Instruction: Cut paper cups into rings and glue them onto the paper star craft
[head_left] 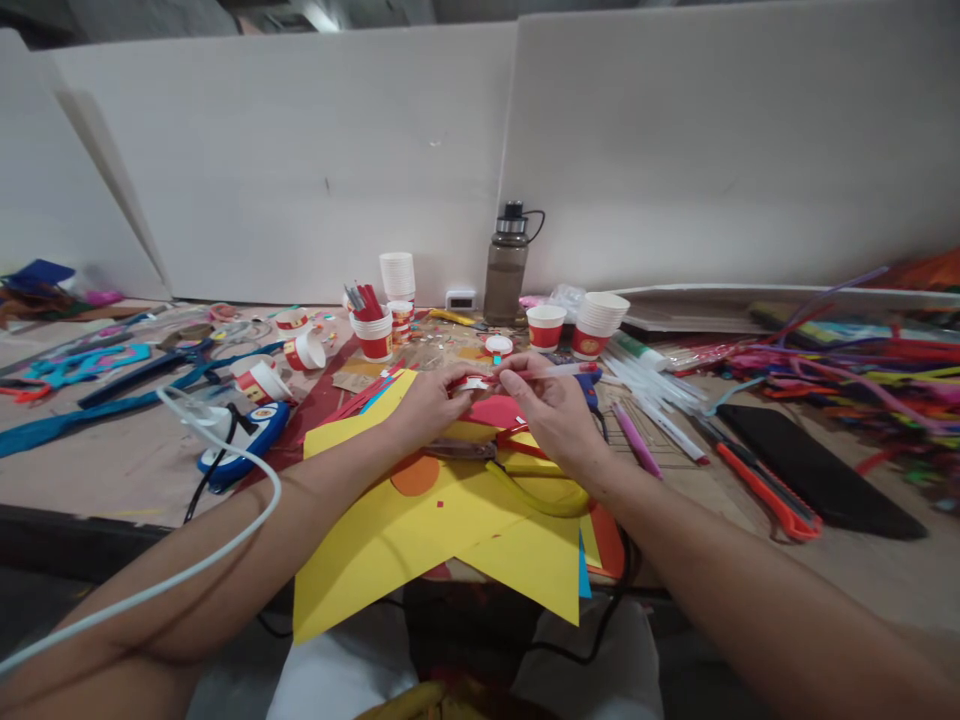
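Above the yellow paper sheets, my left hand pinches a small red-and-white piece whose kind I cannot make out. My right hand is closed close beside it, with a slim whitish pen lying through its fingers. The fingertips of both hands nearly meet at the small piece. Under the hands lie scissors with yellow and red handles, resting on the paper. An orange paper circle sits on the yellow sheet below my left wrist.
A water bottle and paper cups stand at the back. To the right lie white pens, an orange cutter, a black phone-like slab and pipe cleaners. A white cable crosses my left arm near a blue-and-white device.
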